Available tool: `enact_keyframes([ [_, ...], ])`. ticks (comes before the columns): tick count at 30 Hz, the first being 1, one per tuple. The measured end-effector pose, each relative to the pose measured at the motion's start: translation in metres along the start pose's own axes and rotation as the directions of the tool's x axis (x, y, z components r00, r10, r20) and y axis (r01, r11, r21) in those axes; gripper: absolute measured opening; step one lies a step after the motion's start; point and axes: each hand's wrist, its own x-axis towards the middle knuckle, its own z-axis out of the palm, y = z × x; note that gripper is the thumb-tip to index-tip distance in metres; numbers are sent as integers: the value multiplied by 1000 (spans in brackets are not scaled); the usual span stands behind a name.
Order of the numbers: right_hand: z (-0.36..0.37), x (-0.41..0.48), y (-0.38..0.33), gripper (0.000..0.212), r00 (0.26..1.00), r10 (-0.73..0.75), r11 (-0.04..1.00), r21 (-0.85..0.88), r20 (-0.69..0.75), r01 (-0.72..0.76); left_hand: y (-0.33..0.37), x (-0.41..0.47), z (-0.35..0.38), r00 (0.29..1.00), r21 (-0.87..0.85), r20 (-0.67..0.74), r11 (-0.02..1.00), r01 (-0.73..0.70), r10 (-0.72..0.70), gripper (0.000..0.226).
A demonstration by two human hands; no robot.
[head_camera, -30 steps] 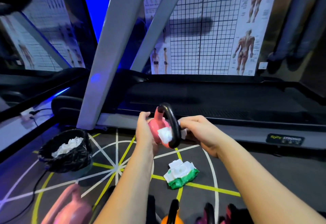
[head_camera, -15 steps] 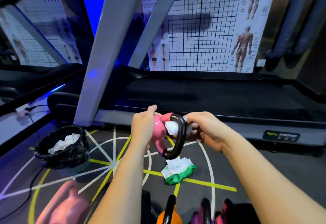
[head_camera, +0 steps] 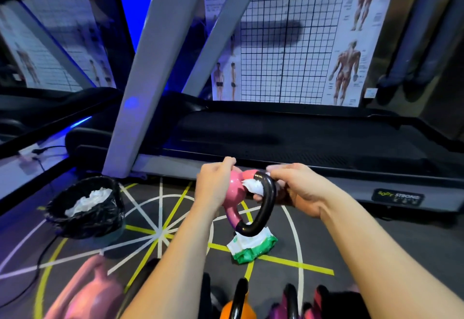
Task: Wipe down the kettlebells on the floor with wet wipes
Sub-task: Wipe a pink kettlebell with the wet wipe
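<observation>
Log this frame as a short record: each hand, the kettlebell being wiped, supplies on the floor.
left hand: grips the pink kettlebell body
right hand: holds a wet wipe against the black handle
kettlebell pose: off the floor, tipped, handle lowest
wipes pack: on the floor, wipe sticking out
bin: black liner, crumpled white wipes inside
waiting: orange kettlebell at bottom edge

I'm looking at a gym: a treadmill (head_camera: 288, 140), muscle-anatomy posters (head_camera: 351, 42), kettlebells (head_camera: 236, 301) on marked floor (head_camera: 160, 218).
</observation>
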Motion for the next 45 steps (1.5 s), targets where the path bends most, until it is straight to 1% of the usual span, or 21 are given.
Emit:
enact_keyframes([
  [4, -3, 4, 6, 30, 989, 146, 988, -57, 36, -144, -2, -2, -4, 967, 187, 112, 951, -245, 228, 39],
  [6, -5, 8, 12, 22, 983, 184, 978, -101, 23, -181, -4, -4, -2, 943, 227, 175, 921, -317, 282, 38],
  [8, -7, 11, 15, 13, 980, 200, 970, -140, -12, -200, -8, -4, -2, 932, 237, 216, 911, -338, 289, 37],
  [13, 2, 14, 24, 11, 974, 225, 954, -194, -33, -228, -12, -11, 0, 869, 218, 353, 873, -437, 347, 34],
  [16, 6, 12, 22, 15, 978, 207, 953, -219, -36, -210, -8, -12, -1, 865, 173, 361, 886, -430, 349, 35],
  [18, 5, 13, 18, 18, 985, 164, 967, -189, -57, -172, -5, -9, -4, 900, 170, 275, 904, -392, 338, 35],
  [20, 5, 14, 12, 12, 985, 155, 980, -111, -80, -164, -1, -4, -6, 937, 177, 175, 926, -333, 303, 34],
  [22, 9, 14, 11, 9, 983, 143, 985, -84, -114, -153, -1, 1, -8, 954, 173, 153, 943, -284, 259, 33],
  [24, 15, 17, 17, 3, 977, 145, 976, -137, -153, -167, -4, 0, -8, 945, 186, 210, 939, -290, 250, 33],
  [27, 17, 19, 24, 18, 969, 163, 950, -236, -187, -205, -10, -5, -1, 900, 253, 343, 896, -365, 269, 33],
  [28, 16, 17, 25, 19, 968, 170, 943, -253, -186, -215, -12, -7, 2, 889, 265, 365, 885, -383, 276, 33],
  [29, 15, 16, 25, 11, 967, 166, 937, -277, -191, -215, -12, -8, 4, 883, 268, 373, 878, -396, 285, 33],
  [30, 14, 13, 23, 10, 968, 159, 933, -291, -193, -211, -11, -9, 4, 881, 263, 371, 877, -403, 294, 32],
  [32, 14, 13, 23, 31, 972, 132, 939, -291, -194, -186, -9, -8, 2, 881, 225, 353, 886, -406, 314, 32],
  [35, 22, 10, 19, 35, 970, 78, 967, -218, -231, -129, -6, -1, -1, 908, 134, 332, 941, -312, 254, 35],
  [37, 27, 11, 16, 26, 960, 81, 984, -130, -268, -120, -4, 2, 0, 928, 61, 354, 987, -149, 119, 39],
  [38, 30, 11, 16, 20, 954, 91, 986, -111, -284, -127, -6, 4, 1, 928, 66, 371, 996, -52, 24, 44],
  [40, 34, 12, 19, 15, 941, 122, 981, -106, -316, -163, -13, 4, 6, 909, 114, 381, 984, 136, -170, 56],
  [41, 36, 13, 20, 17, 935, 134, 980, -95, -329, -174, -20, 5, 9, 896, 118, 375, 971, 207, -236, 63],
  [43, 39, 14, 23, 29, 925, 161, 983, -32, -345, -183, -31, 7, 13, 885, 87, 357, 954, 287, -298, 73],
  [45, 42, 13, 20, 35, 921, 163, 986, 88, -354, -141, -26, 3, 14, 884, -64, 336, 928, 366, -325, 64],
])
